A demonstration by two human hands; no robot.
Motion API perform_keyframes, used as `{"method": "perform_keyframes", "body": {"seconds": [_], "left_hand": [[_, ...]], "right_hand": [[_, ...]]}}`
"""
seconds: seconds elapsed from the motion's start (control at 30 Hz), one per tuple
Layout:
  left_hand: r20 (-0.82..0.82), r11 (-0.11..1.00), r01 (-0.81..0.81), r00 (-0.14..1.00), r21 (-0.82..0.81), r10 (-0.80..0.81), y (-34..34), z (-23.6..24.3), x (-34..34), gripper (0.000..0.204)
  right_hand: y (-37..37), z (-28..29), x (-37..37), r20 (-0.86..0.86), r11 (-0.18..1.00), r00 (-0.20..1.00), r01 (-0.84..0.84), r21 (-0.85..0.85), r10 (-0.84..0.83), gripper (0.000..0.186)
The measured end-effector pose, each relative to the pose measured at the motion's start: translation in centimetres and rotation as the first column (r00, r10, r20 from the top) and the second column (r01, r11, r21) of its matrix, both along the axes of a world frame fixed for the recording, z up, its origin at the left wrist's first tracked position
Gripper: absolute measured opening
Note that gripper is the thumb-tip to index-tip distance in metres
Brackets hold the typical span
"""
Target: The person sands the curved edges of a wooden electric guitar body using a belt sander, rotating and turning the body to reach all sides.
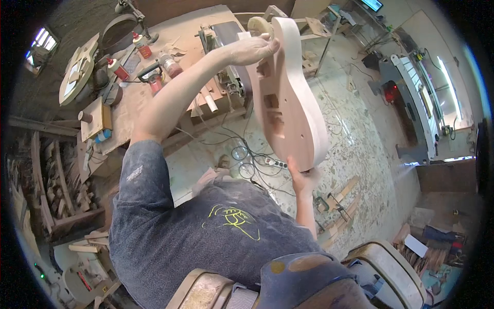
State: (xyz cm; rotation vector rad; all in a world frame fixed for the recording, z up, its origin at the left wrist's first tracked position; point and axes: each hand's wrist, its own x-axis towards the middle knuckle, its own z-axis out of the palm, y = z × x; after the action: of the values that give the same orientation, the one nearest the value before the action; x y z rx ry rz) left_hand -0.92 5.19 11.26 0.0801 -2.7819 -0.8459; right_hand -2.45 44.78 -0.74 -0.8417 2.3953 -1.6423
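An unfinished pale wooden guitar body [296, 98], with several cut-out cavities in its face, is held upright on edge in front of me. My left hand [254, 50] grips its far end from the left, fingers over the top near the horn. My right hand [304, 180] is closed on the rounded near end, with the thumb on the cavity face and the other fingers mostly hidden behind. Just beyond the far end is a round tan part [260, 26]; I cannot tell whether the wood touches it. A dark belt sander [226, 38] sits beside my left hand.
The workbench [180, 36] at left carries red bottles [141, 45] and a jar [171, 66]. A second guitar body [80, 69] is at far left. Cables and a power strip [275, 162] lie on the floor below, with clamps [334, 203] at right. A long machine [411, 103] stands further right.
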Motion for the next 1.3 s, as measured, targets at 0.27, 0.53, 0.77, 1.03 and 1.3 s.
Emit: {"method": "perform_keyframes", "body": {"seconds": [0.27, 0.53, 0.77, 1.03, 1.3], "left_hand": [[0.066, 0.995, 0.022, 0.997, 0.100, -0.029, 2.6, -1.6, 0.7, 0.100], [0.119, 0.946, -0.112, 0.990, 0.304, 0.079, 5.1, 2.1, 3.7, 0.108], [0.062, 0.923, -0.132, 0.991, 0.361, 0.118, 4.9, 2.5, 3.5, 0.112], [-0.066, 0.894, -0.090, 0.989, 0.438, 0.132, 2.4, 0.3, 1.2, 0.097], [-0.167, 0.887, -0.048, 0.976, 0.460, 0.139, 1.1, 1.4, 0.7, 0.087]], "right_hand": [[4.4, 0.1, 0.3, -0.120, 0.996, 0.993, 0.024, 0.081, -0.014, 0.051], [5.4, 9.7, 0.4, -0.317, 0.988, 0.943, -0.055, 0.145, 0.099, 0.048], [4.7, 17.4, -1.2, -0.629, 0.974, 0.758, -0.040, 0.221, 0.174, 0.036], [-0.1, 26.7, -3.4, -0.579, 0.979, 0.789, -0.163, 0.124, 0.205, 0.037], [-7.2, 34.3, -5.9, -0.577, 0.963, 0.780, -0.126, 0.238, 0.244, 0.055]]}}
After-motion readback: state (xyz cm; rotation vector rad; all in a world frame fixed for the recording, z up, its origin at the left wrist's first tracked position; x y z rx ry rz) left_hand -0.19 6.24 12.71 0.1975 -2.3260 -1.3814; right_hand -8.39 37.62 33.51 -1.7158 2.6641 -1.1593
